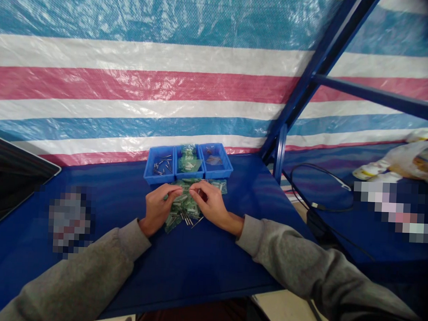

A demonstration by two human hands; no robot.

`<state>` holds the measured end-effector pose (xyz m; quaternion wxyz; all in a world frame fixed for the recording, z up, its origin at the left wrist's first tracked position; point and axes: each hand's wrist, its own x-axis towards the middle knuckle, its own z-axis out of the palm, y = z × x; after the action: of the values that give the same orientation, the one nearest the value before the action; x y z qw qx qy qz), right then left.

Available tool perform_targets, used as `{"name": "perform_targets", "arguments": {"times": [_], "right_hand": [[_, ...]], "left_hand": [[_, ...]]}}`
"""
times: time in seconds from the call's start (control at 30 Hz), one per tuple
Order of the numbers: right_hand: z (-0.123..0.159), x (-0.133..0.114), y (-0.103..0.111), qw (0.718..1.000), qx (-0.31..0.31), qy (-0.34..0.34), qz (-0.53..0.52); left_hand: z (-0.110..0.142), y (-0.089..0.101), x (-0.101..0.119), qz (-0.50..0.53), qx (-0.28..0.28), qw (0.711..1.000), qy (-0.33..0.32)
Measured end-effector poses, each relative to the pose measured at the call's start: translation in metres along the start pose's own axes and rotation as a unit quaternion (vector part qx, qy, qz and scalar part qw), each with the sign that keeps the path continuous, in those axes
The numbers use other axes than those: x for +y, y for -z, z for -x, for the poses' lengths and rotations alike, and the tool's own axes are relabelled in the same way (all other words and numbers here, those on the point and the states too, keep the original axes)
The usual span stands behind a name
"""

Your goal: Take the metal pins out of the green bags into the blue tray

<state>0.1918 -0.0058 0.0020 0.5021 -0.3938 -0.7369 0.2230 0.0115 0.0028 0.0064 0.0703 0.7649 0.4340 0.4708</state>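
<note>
My left hand [159, 203] and my right hand [212, 203] face each other with fingertips pinched, a small gap between them. What they pinch is too small to make out; it may be part of a green plastic bag. Below them lies a pile of small clear green plastic bags [187, 204] on the blue table. Several thin metal pins [186, 219] stick out at the near edge of the pile. Just behind stand three blue bins: metal pins lie in the left bin [151, 173], green bags in the middle bin [189, 174], and small clear pieces in the right bin [218, 173].
A dark screen-like panel [14, 185] stands at the left, near a blurred-out item [69, 220] on the blue table [195, 268]. Right of the table are a blue metal frame [280, 154], a black cable [314, 205] and a white plastic bag [394, 161]. Striped sheeting [139, 86] hangs behind.
</note>
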Motion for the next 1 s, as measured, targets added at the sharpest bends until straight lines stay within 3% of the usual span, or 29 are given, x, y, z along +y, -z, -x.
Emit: {"name": "perform_targets", "arguments": {"times": [0.23,1.0], "right_hand": [[0.0001,0.0007,-0.0009,1.0,0.012,-0.005,0.013],[-0.001,0.0007,-0.0024,1.0,0.014,0.002,0.004]], "left_hand": [[-0.0016,0.0008,-0.0001,0.01,-0.044,0.999,-0.003],[-0.0017,0.0015,0.0038,0.039,-0.029,0.998,-0.046]]}}
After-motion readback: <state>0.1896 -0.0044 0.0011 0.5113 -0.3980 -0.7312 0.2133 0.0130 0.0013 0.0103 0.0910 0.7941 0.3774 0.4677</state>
